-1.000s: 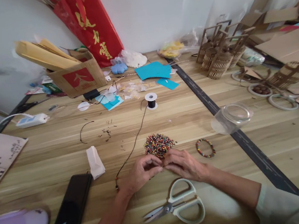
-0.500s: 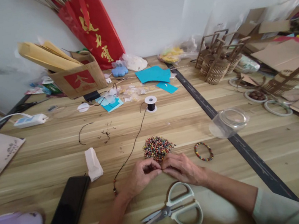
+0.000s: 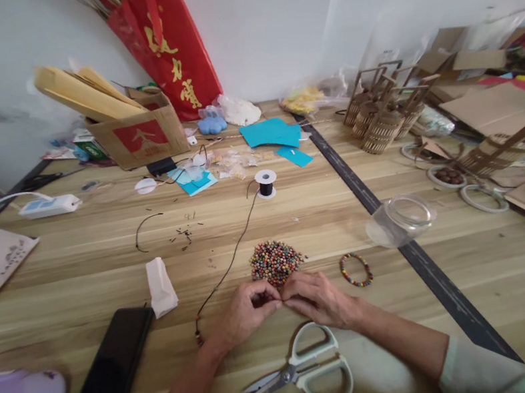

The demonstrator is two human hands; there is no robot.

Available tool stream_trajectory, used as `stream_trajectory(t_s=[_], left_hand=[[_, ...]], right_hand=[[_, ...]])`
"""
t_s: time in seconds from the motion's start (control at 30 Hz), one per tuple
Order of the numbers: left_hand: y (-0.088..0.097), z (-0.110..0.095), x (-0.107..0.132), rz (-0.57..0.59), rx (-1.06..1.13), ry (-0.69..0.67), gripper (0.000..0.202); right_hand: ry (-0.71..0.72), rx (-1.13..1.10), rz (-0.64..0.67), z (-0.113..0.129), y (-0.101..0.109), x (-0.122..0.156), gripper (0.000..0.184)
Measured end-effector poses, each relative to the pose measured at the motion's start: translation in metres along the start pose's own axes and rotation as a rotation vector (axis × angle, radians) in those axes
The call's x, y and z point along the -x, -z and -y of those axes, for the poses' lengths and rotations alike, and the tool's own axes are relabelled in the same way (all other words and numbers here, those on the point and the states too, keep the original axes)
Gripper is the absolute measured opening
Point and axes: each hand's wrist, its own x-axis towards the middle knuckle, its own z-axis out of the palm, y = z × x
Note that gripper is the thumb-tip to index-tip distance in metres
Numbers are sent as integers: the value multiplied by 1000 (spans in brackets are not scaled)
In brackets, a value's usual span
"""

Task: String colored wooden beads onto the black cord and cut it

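A heap of small multicoloured beads (image 3: 274, 261) lies on the wooden table (image 3: 326, 212). Just in front of it my left hand (image 3: 246, 312) and my right hand (image 3: 317, 297) meet fingertip to fingertip, both pinched. A thin dark cord (image 3: 232, 256) runs from a black spool (image 3: 266, 183) down to my left hand, with a few beads strung on its end by my left wrist. What my right fingers pinch is too small to make out. A finished bead bracelet (image 3: 355, 269) lies to the right of my right hand.
White-handled scissors (image 3: 308, 371) lie just below my hands. A black phone (image 3: 106, 380) and a folded tissue (image 3: 160, 286) sit to the left, a clear plastic lid (image 3: 401, 218) to the right. Cardboard box (image 3: 137, 134), red bag (image 3: 169, 43), blue paper (image 3: 271, 132) and wooden baskets (image 3: 379, 111) stand further back.
Both hands stay pinched together at the bead heap with small finger movements. The view has tilted slightly, shifting everything a little down and left.
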Motion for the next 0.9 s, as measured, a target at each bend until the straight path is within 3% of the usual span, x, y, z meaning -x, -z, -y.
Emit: stream_trajectory(t_s=[0.13, 0.33, 0.5, 0.73, 0.9], left_hand=[[1, -2, 0, -9, 8, 8, 13], [2, -6, 0, -23, 25, 16, 12], [3, -8, -1, -28, 70, 35, 10], [2, -10, -2, -45, 136, 56, 9], [4, -11, -4, -99, 183, 54, 16]], right_hand=[[-88, -35, -121, 1, 5, -2, 11], [-350, -6, -311, -6, 11, -2, 17], [-361, 34, -213, -10, 15, -1, 18], [-219, 186, -20, -11, 15, 1, 9], [-176, 267, 20, -13, 14, 2, 9]])
